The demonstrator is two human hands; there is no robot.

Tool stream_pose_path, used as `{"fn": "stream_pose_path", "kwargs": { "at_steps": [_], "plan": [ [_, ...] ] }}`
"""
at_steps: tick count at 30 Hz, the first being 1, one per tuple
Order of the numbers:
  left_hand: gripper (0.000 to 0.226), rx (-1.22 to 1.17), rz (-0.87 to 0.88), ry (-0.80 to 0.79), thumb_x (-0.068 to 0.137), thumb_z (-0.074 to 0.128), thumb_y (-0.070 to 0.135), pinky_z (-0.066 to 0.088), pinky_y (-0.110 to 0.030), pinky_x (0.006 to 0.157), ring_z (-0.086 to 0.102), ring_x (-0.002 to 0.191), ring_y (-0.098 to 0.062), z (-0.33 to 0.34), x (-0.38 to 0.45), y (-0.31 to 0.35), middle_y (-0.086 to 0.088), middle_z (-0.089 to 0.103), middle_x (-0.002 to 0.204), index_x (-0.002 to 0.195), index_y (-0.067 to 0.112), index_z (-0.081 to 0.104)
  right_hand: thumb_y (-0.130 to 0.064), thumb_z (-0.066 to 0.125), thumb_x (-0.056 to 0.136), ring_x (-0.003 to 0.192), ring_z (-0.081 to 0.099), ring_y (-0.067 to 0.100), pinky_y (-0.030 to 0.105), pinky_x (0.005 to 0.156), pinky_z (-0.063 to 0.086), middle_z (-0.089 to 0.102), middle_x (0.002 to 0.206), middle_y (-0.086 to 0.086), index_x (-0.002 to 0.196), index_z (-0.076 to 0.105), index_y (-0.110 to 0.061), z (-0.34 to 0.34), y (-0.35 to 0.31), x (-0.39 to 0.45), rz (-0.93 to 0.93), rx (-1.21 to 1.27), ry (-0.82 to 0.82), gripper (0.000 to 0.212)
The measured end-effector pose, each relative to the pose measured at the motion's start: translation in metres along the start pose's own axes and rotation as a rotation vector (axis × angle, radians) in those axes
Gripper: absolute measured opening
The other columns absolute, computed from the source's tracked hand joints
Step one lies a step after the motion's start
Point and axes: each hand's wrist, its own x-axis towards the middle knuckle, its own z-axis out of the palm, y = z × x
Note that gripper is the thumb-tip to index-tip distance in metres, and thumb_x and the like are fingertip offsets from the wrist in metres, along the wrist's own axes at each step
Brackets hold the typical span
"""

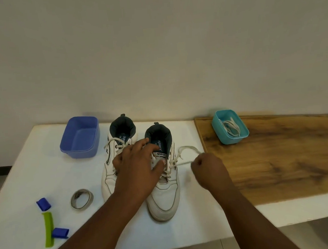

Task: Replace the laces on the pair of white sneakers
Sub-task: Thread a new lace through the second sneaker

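Two white sneakers stand side by side on the white table, toes toward me. My left hand (137,167) lies spread over the tongue and eyelets of the right sneaker (164,199), pressing it down. To the right of that shoe, my right hand (206,167) is closed on its white lace (185,155), which runs taut from the eyelets and loops out behind the hand. The left sneaker (112,164) sits partly hidden behind my left hand, its lace loose at the top eyelets.
An empty blue tub (79,137) stands at the back left. A teal tub (230,127) holding white laces rests on the wooden board (283,156) at the right. A tape roll (82,198), two blue clips (43,204) and a green strip (48,229) lie near the front left.
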Motion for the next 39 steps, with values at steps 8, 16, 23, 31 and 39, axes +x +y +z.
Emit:
{"fn": "stream_pose_path", "kwargs": {
  "at_steps": [8,16,23,31,39],
  "plan": [
    [0.029,-0.533,0.198,0.009,0.106,0.045,0.027,0.051,-0.024,0.094,0.06,0.112,0.002,-0.009,-0.004,0.014,0.02,0.066,0.117,0.131,0.031,0.06,0.005,0.051,0.098,0.104,0.07,0.021,0.03,0.09,0.058,0.075,0.104,0.005,0.104,0.07,-0.009,-0.041,-0.059,-0.03,-0.247,1.227,0.311,0.025],
    [0.042,-0.426,0.212,-0.115,0.102,0.045,0.016,0.053,-0.021,0.082,0.061,0.094,0.008,0.0,-0.006,0.01,0.022,0.064,0.121,0.139,0.035,0.052,-0.035,0.063,0.097,0.083,0.066,0.017,0.031,0.065,0.051,0.071,0.091,-0.002,0.095,0.067,-0.022,-0.014,-0.033,-0.016,0.05,0.599,0.034,0.014],
    [0.033,-0.46,0.174,0.004,0.099,0.046,0.01,0.052,-0.021,0.073,0.064,0.088,-0.003,0.0,-0.003,0.009,0.019,0.065,0.101,0.121,0.031,0.06,-0.061,0.059,0.094,0.065,0.054,0.019,0.031,0.064,0.043,0.061,0.072,0.015,0.081,0.069,0.001,0.004,-0.033,-0.012,0.192,0.482,-0.153,0.064],
    [0.025,-0.45,0.201,-0.053,0.101,0.05,0.021,0.055,-0.024,0.077,0.064,0.09,0.0,0.001,-0.005,0.01,0.02,0.066,0.103,0.12,0.032,0.062,-0.02,0.068,0.095,0.056,0.043,0.012,0.025,0.052,0.035,0.053,0.069,0.004,0.096,0.074,-0.004,0.002,-0.038,-0.01,0.344,0.842,-0.241,0.017],
    [0.034,-0.743,0.153,-0.21,0.1,0.04,0.05,0.056,-0.03,0.068,0.062,0.068,-0.006,-0.003,-0.01,0.023,0.008,0.066,0.079,0.129,0.043,0.057,-0.016,0.05,0.102,0.058,0.047,0.01,0.027,0.059,0.044,0.053,0.069,0.004,0.095,0.065,-0.006,-0.029,-0.059,-0.027,-0.109,1.069,-0.416,0.02]
  ]
}}
